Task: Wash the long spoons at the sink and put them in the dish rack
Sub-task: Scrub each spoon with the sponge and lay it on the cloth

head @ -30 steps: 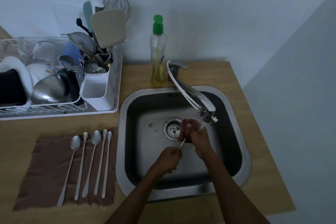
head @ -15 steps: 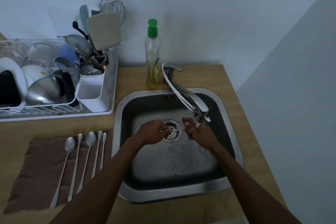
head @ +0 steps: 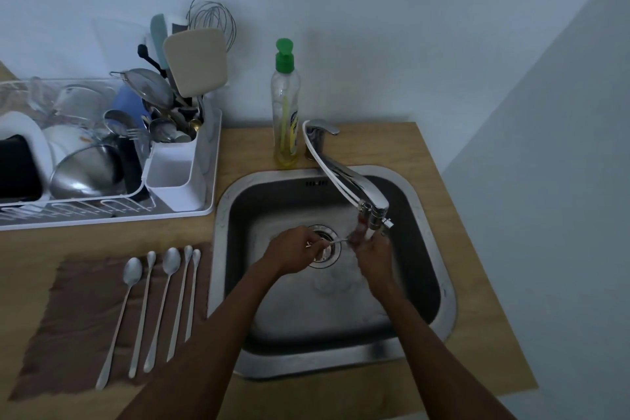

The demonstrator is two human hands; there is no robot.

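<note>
From the head view: both hands are down in the sink [head: 443,286], under the faucet [head: 358,187]. The left hand [head: 293,251] grips the handle end of a long spoon [head: 335,241]. The right hand [head: 371,254] has its fingers closed on the bowl end, right below the spout (blurred there, so the rubbing is my guess). The spoon lies left to right across the drain [head: 329,254].

The dish rack [head: 208,177] sits up and to the left, so the left hand is nearer for the drop-off. Its cutlery caddy [head: 170,177] is crammed with utensils at the back, with bowls [head: 85,170] and plates alongside. 5 spoons [head: 160,300] wait on the brown cloth [head: 78,317], handles toward us.
</note>
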